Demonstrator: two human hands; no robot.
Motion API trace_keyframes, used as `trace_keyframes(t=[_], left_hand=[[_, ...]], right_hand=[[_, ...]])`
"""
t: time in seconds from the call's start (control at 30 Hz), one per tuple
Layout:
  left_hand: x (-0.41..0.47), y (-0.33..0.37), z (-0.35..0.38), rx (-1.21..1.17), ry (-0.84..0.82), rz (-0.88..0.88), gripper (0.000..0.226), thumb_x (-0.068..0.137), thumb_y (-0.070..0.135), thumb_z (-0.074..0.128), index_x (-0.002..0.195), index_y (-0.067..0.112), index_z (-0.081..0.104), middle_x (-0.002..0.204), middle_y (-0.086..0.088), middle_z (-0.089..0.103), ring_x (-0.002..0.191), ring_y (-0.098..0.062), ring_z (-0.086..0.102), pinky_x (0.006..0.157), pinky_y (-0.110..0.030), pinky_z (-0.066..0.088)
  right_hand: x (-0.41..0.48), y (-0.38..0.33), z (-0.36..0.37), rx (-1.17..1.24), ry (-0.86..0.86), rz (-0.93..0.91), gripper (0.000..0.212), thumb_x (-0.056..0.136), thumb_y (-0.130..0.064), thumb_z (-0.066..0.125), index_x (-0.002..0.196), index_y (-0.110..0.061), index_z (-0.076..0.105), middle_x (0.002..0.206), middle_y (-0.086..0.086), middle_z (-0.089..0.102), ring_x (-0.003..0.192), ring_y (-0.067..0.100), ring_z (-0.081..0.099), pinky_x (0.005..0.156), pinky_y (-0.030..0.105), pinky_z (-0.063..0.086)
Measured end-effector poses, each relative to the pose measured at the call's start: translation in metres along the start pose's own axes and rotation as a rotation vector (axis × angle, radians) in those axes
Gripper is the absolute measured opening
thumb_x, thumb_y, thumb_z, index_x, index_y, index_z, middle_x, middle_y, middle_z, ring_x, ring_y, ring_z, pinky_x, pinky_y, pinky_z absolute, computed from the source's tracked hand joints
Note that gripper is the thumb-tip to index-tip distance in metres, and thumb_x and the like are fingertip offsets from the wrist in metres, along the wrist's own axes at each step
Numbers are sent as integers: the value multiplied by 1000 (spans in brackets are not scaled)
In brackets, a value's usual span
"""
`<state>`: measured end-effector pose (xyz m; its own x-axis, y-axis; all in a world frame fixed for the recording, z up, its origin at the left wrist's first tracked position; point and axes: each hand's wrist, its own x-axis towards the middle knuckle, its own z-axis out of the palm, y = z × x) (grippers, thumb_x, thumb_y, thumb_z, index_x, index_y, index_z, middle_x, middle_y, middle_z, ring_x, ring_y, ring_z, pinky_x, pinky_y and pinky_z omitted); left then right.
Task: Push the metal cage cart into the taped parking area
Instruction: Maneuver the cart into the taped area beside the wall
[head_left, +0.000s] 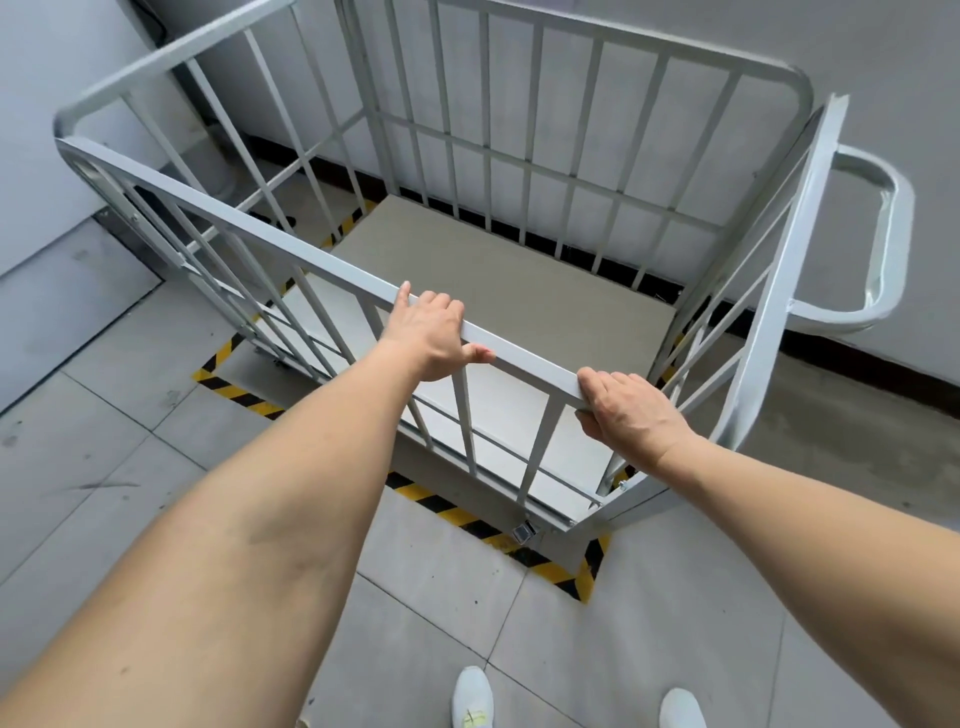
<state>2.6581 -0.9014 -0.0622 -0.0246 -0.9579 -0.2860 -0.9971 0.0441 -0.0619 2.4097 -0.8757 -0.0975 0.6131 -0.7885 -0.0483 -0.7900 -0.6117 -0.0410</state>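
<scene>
- A grey wall (41, 130) stands at the far left, with grey floor tiles (93, 415) below it.
- Yellow-and-black tape (234, 392) marks a rectangle on the floor; its near-left corner shows just outside the cart's left side, and the near strip runs on to a right corner below the cart's front edge.
- The cart (493, 156), a grey barred metal cage with a pale flat base, stands over the taped rectangle, its far side close to the back wall; the tape's near strip lies just in front of its base.
- The left hand (434, 332) is clamped on the cart's near top rail, fingers curled over the top, thumb under.
- The right hand (631, 410) grips the same rail near its right corner, fingers wrapped over, thumb below.
- A looped handle (883, 234) juts from the cart's right side.
- Two white shoes (472, 699) show at the bottom edge.
</scene>
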Motion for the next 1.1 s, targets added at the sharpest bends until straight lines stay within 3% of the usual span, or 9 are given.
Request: trace_keyframes(t=[0.17, 0.27, 0.4, 0.53, 0.7, 1.1], left_hand=[[-4, 5, 1, -12, 12, 25, 79, 86, 73, 39, 127, 6, 48, 132, -13, 50, 130, -29, 40, 119, -43, 20], [-8, 11, 4, 4, 30, 33, 77, 87, 71, 41, 125, 5, 48, 130, -13, 51, 127, -29, 41, 113, -41, 26], [-11, 17, 5, 52, 33, 60, 77, 85, 74, 38, 123, 7, 49, 127, -12, 52, 124, -28, 42, 108, -41, 29], [-10, 17, 3, 73, 39, 86, 78, 85, 75, 38, 120, 7, 49, 124, -12, 52, 120, -29, 43, 105, -40, 31], [-14, 15, 5, 125, 54, 92, 78, 85, 75, 34, 120, 7, 48, 122, -14, 52, 117, -29, 43, 101, -41, 34], [-30, 16, 12, 136, 41, 87, 79, 84, 76, 34, 121, 8, 48, 123, -12, 52, 118, -29, 44, 101, -40, 34]], right_hand=[[-6, 2, 5, 31, 12, 20, 28, 93, -22, 53, 111, -1, 52, 96, 15, 62, 89, 34, 60, 81, 40, 43], [-14, 6, 8, 30, 76, -23, 23, 80, -12, 71, 93, 1, 57, 74, 16, 62, 67, 34, 61, 64, 39, 48], [-22, 10, 10, -7, 142, -54, 36, 59, -10, 86, 77, -4, 55, 56, 8, 56, 46, 27, 54, 45, 30, 45], [-21, 14, 13, -3, 188, -82, 44, 59, -12, 84, 80, -9, 46, 56, 6, 55, 45, 26, 54, 45, 28, 45], [-22, 10, 12, -6, 199, -65, 34, 61, -11, 86, 74, -5, 55, 55, 7, 54, 45, 27, 53, 45, 31, 45], [-38, 0, 15, -26, 193, -79, 36, 59, -13, 87, 72, -6, 55, 53, 5, 54, 44, 25, 53, 44, 29, 45]])
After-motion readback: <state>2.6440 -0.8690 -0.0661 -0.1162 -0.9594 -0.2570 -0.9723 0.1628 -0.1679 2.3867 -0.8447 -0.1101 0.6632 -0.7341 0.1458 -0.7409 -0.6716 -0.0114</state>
